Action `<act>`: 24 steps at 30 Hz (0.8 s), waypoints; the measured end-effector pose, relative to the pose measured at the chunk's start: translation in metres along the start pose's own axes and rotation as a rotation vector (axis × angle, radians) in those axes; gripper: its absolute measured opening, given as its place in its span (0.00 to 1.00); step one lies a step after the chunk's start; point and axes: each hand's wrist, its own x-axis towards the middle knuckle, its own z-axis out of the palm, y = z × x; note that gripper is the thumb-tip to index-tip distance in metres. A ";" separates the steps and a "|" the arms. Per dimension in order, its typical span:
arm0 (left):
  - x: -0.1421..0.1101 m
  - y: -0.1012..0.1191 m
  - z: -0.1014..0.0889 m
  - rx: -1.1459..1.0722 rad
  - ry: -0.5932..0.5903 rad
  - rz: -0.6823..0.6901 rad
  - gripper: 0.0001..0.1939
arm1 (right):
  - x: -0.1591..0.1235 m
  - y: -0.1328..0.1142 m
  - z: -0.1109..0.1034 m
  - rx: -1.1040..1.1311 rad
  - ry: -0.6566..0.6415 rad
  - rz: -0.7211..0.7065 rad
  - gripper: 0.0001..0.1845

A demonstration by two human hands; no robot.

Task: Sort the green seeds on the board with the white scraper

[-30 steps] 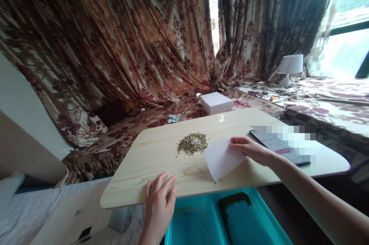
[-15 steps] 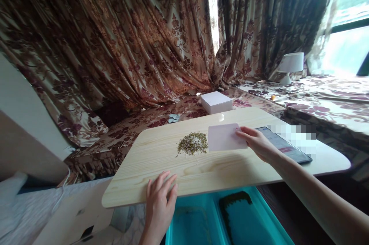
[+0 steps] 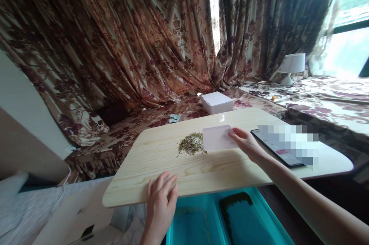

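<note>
My right hand (image 3: 245, 142) pinches the right end of a pale rectangular card (image 3: 218, 138). The card's left edge covers the right side of a small heap of mixed green and white grains (image 3: 190, 144), which looks like beans and rice. That heap lies on a light wooden board (image 3: 152, 160). At the board's front edge rests my left hand (image 3: 162, 195), its fingers spread over the wood and nothing in it.
A tablet (image 3: 278, 154) lies on the board's right part. Below the front edge stands a turquoise divided bin (image 3: 215, 218) with dark green matter in its right compartment. Behind the board are a white box (image 3: 217, 102), a grey cloth (image 3: 174, 118) and a lamp (image 3: 294, 64).
My right hand has moved left with the card, and the card's left edge now overlaps the heap and bends slightly. My left hand has stayed in place.
</note>
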 end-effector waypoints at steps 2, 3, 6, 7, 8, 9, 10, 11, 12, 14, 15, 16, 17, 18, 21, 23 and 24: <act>0.000 0.000 0.000 0.000 0.003 0.004 0.16 | 0.001 0.001 -0.002 -0.011 -0.010 0.001 0.12; 0.000 0.000 0.000 0.001 0.005 0.006 0.16 | 0.001 0.002 -0.004 -0.016 -0.017 0.003 0.12; 0.000 0.000 0.001 0.005 0.018 0.014 0.16 | 0.002 0.003 -0.008 -0.020 -0.026 0.001 0.11; 0.000 -0.001 0.001 0.007 0.023 0.016 0.16 | 0.002 0.003 -0.008 -0.017 -0.020 -0.001 0.11; 0.000 -0.001 0.001 0.008 0.028 0.017 0.16 | 0.001 0.002 -0.008 -0.013 -0.012 -0.003 0.11; -0.001 -0.001 0.001 0.009 0.031 0.017 0.16 | 0.001 0.002 -0.008 -0.008 -0.004 -0.002 0.10; -0.001 -0.002 0.001 0.009 0.033 0.017 0.16 | 0.001 0.002 -0.007 -0.003 0.001 0.002 0.10; -0.001 -0.002 0.001 0.008 0.033 0.016 0.16 | 0.001 0.002 -0.006 0.001 -0.002 0.005 0.11; -0.001 -0.002 0.001 0.008 0.032 0.016 0.15 | 0.001 0.003 -0.005 0.004 -0.010 0.008 0.11; -0.001 -0.002 0.001 0.005 0.031 0.015 0.15 | 0.002 0.004 -0.002 0.002 -0.030 0.004 0.11; -0.001 -0.002 0.001 0.004 0.029 0.014 0.16 | 0.002 0.005 0.000 -0.002 -0.040 -0.001 0.12; -0.001 -0.002 0.001 0.002 0.028 0.015 0.16 | 0.002 0.005 0.001 -0.006 -0.045 -0.006 0.12; 0.000 -0.002 0.001 0.000 0.026 0.014 0.16 | 0.003 0.005 0.002 -0.010 -0.047 -0.008 0.12; 0.000 -0.001 0.001 -0.003 0.024 0.013 0.16 | 0.003 0.005 0.003 -0.014 -0.049 -0.008 0.12; -0.001 -0.001 0.001 -0.009 0.018 0.004 0.16 | 0.002 0.003 0.001 -0.018 -0.061 0.001 0.12; -0.001 0.000 0.000 -0.013 0.018 -0.002 0.16 | 0.001 0.000 -0.002 -0.018 -0.065 0.005 0.12; -0.001 0.000 -0.001 -0.014 0.018 -0.003 0.16 | 0.000 -0.001 -0.004 -0.021 -0.061 0.005 0.12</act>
